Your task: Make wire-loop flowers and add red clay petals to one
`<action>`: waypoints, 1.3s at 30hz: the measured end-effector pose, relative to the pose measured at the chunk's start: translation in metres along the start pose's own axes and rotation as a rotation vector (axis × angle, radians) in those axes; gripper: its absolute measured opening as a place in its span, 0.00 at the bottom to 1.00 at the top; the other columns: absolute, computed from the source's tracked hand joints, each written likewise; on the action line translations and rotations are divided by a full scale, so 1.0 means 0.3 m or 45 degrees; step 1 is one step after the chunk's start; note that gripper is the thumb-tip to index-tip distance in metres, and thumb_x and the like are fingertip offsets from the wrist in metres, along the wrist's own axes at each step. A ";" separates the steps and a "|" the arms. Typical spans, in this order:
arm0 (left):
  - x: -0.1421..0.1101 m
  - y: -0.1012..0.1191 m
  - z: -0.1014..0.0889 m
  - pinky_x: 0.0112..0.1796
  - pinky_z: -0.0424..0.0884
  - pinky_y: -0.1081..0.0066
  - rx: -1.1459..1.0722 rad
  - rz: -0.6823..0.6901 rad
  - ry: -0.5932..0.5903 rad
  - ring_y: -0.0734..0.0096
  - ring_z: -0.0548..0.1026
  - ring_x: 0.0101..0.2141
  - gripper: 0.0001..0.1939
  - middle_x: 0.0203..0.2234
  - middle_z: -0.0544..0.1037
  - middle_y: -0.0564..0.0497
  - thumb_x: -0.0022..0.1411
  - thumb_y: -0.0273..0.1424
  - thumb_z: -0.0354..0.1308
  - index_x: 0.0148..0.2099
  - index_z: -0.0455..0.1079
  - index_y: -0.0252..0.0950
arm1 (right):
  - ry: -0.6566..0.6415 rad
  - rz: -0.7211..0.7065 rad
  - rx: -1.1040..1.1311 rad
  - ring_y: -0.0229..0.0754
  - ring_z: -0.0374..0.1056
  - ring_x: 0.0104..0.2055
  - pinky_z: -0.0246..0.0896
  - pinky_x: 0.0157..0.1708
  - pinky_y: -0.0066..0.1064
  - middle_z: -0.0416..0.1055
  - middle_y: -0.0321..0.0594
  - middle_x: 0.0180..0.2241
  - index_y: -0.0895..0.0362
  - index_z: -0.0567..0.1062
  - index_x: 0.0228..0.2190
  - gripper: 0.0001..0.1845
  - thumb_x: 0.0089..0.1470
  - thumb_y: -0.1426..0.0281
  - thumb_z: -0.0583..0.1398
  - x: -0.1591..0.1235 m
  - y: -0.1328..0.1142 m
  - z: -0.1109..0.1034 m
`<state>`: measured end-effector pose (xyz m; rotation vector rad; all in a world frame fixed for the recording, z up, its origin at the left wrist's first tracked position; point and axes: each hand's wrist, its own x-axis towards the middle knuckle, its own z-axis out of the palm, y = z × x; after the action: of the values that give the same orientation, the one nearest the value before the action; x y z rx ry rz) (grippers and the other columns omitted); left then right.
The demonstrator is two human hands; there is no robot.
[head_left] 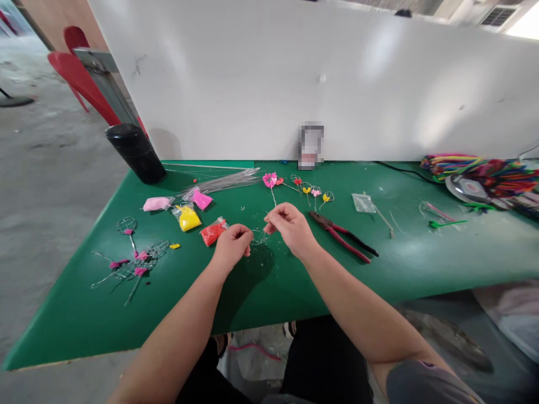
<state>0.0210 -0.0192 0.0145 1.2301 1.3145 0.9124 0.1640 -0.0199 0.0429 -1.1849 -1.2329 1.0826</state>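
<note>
My left hand (234, 246) is closed in a pinch over the green table. From its fingertips a thin wire loop (258, 238) reaches toward my other hand. My right hand (290, 227) is also pinched, just right of the loop; what its fingers hold is too small to make out. Beyond it lies a pink flower (270, 179) on a twisted wire stem, partly hidden by that hand. Beside my left hand is a bag of red material (213, 231). Pliers with red handles (345, 238) lie to the right of my right hand.
Bags of yellow material (188, 217) and pink material (158, 203), a wire bundle (223, 182) and a black cylinder (135, 152) are at left. Wire shapes with pink pieces (141, 261) lie front left. Small wire flowers (315, 192), a clear bag (362, 203) and coloured stems (484, 171) lie further right.
</note>
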 end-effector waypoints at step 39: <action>0.008 0.020 -0.018 0.15 0.63 0.76 -0.258 -0.201 -0.256 0.80 0.62 0.12 0.04 0.10 0.65 0.58 0.45 0.29 0.56 0.24 0.64 0.34 | -0.030 -0.634 -0.697 0.40 0.66 0.38 0.63 0.40 0.39 0.68 0.42 0.38 0.54 0.69 0.38 0.10 0.51 0.69 0.55 0.008 0.005 -0.076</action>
<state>0.0168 -0.0150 0.0204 1.0178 1.1133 0.7672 0.1869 -0.0186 0.0422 -1.1633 -1.7910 0.3962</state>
